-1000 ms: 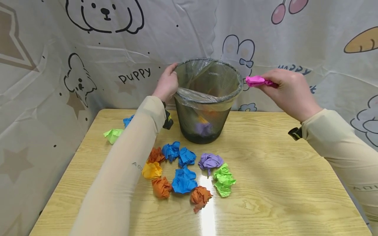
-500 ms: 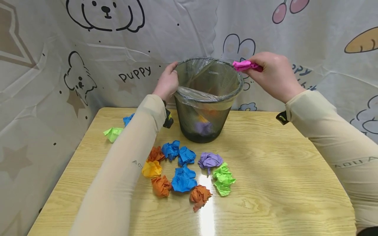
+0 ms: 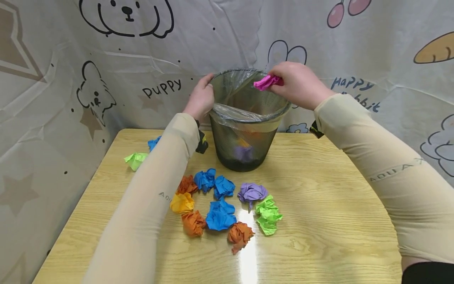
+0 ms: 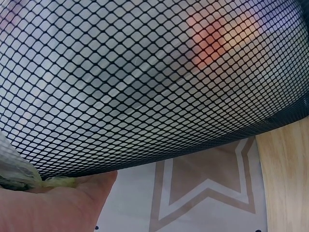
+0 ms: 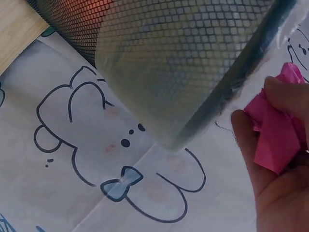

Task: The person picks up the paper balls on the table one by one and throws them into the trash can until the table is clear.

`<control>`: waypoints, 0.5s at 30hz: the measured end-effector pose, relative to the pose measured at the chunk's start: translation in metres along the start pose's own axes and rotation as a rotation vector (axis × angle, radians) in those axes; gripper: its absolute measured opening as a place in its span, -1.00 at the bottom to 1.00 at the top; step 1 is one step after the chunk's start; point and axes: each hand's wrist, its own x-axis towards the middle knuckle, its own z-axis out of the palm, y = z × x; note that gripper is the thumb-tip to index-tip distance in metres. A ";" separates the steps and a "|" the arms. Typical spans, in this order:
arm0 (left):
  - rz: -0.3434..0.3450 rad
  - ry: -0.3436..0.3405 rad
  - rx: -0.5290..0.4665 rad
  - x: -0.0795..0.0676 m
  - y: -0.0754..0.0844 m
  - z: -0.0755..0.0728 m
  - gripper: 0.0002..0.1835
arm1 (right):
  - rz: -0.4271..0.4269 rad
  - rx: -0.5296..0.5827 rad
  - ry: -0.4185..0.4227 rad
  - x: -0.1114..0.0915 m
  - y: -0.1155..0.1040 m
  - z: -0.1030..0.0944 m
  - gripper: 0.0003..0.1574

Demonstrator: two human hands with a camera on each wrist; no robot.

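pink crumpled paper (image 3: 265, 83), upper centre of the head frame, pinched between thumb and fingers of the right hand (image 3: 298, 83) at the mouth of the black mesh wastebasket (image 3: 223, 138); the left hand (image 3: 200, 98) grips the basket's edge at left, beside the clear liner (image 3: 237, 113). step in hand, as judged: placing the paper inside; the next move would call for parting the right fingers once inside the edge. lower centre: blue crumpled paper (image 3: 221, 215) on the wooden table (image 3: 319, 189).
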 end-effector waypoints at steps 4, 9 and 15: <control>0.002 -0.005 0.004 -0.001 0.001 0.000 -0.44 | 0.001 -0.017 -0.072 0.010 -0.002 0.004 -0.83; 0.006 -0.009 0.007 -0.001 0.001 0.000 -0.44 | 0.001 -0.020 -0.178 0.019 -0.004 0.009 -0.83; 0.000 -0.008 0.005 -0.001 0.000 -0.001 -0.44 | -0.015 -0.029 -0.250 0.024 -0.007 0.016 -0.86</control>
